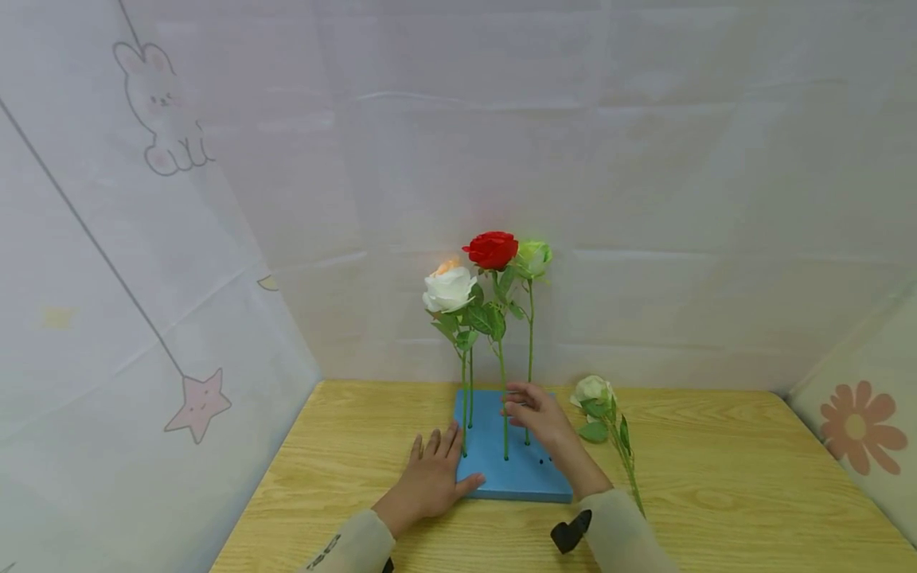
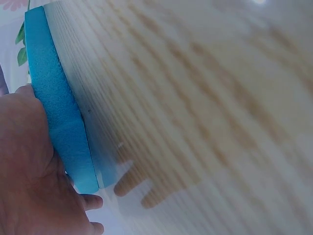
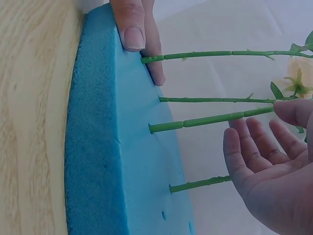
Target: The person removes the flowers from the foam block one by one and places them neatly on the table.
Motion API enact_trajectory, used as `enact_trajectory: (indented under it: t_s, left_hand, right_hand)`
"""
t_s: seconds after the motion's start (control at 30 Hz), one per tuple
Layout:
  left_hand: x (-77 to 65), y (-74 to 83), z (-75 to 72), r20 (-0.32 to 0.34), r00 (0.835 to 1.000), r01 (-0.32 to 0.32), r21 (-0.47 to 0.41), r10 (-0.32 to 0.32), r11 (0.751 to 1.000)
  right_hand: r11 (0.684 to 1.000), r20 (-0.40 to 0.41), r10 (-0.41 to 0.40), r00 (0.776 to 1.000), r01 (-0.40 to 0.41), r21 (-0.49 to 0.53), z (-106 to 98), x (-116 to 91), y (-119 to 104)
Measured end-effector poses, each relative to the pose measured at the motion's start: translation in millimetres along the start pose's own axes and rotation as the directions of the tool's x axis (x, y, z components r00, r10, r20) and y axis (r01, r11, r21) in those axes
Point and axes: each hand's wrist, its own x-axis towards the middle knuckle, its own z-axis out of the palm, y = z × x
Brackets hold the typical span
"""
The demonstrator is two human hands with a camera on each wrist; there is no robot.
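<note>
A blue foam block lies on the table with several artificial roses upright in it. A red rose stands in the middle, a white rose at left with a peach rose behind, and a pale green rose at right. My left hand rests against the block's left edge, thumb on top, fingers spread. Around the red rose's stem, my right hand stays loosely spread, thumb against or very near it; contact is unclear. Two small holes show in the block.
Another cream rose lies on the wooden table right of the block, its stem partly behind my right sleeve. A pale cloth backdrop rises behind the table, with printed cloth at both sides.
</note>
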Motion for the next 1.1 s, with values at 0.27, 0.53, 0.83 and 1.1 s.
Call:
enact_trajectory:
  t_s: [0.27, 0.53, 0.83, 1.1]
  left_hand:
    - [-0.6, 0.1, 1.1, -0.002, 1.0, 0.003, 0.009, -0.003, 1.0]
    - [-0.4, -0.7, 2.0, -0.003, 1.0, 0.002, 0.009, -0.002, 1.0]
    - [-0.5, -0.2, 2.5, -0.008, 1.0, 0.004, 0.007, -0.004, 1.0]
    - [0.7, -1.0, 3.5, -0.022, 1.0, -0.004, 0.013, 0.004, 1.0]
  right_hand:
    - [1.0, -0.003, -0.007, 1.0, 0.007, 0.012, 6, 1, 1]
    - [0.999, -0.002, -0.011, 1.0, 0.011, 0.039, 11, 0, -1]
    - [0.998, -0.003, -0.018, 1.0, 0.018, 0.06, 15, -1, -5]
    - [0.997, -0.026, -0.013, 1.0, 0.015, 0.075, 18, -2, -8]
